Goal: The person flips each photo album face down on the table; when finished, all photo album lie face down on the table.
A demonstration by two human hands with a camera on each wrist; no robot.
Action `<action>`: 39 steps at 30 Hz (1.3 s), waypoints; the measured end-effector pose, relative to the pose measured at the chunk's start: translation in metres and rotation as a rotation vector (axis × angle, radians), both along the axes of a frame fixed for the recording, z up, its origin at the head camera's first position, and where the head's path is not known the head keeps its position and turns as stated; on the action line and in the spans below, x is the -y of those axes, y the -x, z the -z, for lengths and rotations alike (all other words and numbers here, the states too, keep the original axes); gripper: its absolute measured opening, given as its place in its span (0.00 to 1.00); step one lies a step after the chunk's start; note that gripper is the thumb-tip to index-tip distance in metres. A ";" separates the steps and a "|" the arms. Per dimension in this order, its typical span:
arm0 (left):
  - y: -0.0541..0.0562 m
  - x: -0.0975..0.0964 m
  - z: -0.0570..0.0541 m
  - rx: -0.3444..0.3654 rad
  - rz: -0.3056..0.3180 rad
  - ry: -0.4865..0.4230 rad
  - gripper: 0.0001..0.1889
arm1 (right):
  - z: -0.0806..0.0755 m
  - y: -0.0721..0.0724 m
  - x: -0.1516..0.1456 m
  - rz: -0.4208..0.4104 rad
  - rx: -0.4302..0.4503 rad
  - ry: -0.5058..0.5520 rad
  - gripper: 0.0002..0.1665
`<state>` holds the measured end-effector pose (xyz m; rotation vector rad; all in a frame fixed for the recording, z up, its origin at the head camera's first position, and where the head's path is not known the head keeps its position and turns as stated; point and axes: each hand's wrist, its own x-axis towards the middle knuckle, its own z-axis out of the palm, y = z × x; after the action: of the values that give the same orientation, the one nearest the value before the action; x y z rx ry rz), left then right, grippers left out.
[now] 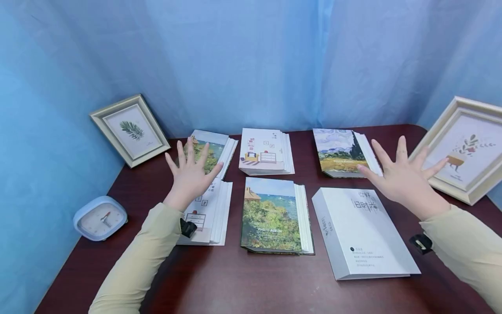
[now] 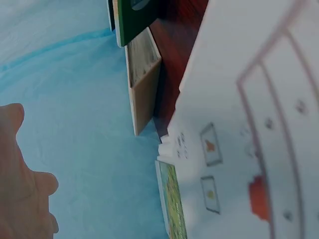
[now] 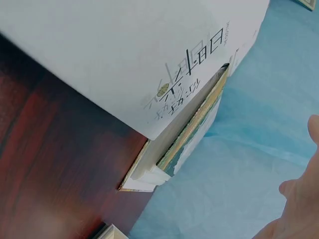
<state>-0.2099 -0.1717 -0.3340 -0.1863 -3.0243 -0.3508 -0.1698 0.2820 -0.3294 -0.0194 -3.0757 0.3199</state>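
Note:
My left hand (image 1: 191,179), fingers spread and holding nothing, hovers over the left albums. Below it lie a white photo album with a drawn dresser (image 1: 199,220), partly hidden by the wrist, and behind that a seaside-painting album (image 1: 213,141). On the right, my right hand (image 1: 404,181) is spread too, above the far edge of a thick white album with dark Chinese lettering (image 1: 368,235). Its thumb overlaps a wheat-field-painting album (image 1: 337,150) in the head view. Between the hands are a green seaside photo album (image 1: 272,216) and, behind it, a white room-drawing album (image 1: 262,150).
A framed leaf print (image 1: 133,131) stands at the back left, with a pale blue clock (image 1: 100,218) in front of it. At the right edge leans a larger framed plant print (image 1: 464,148). Blue curtain (image 1: 243,61) surrounds the dark red table (image 1: 251,283).

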 end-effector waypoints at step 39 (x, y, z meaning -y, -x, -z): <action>0.050 -0.180 0.004 0.242 0.178 -0.809 0.28 | 0.029 0.080 -0.043 0.095 0.440 0.463 0.73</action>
<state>-0.2602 0.0084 -0.3380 -0.3587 -2.7948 -1.6466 -0.2499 0.3252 -0.3588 -0.2877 -3.3139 1.1534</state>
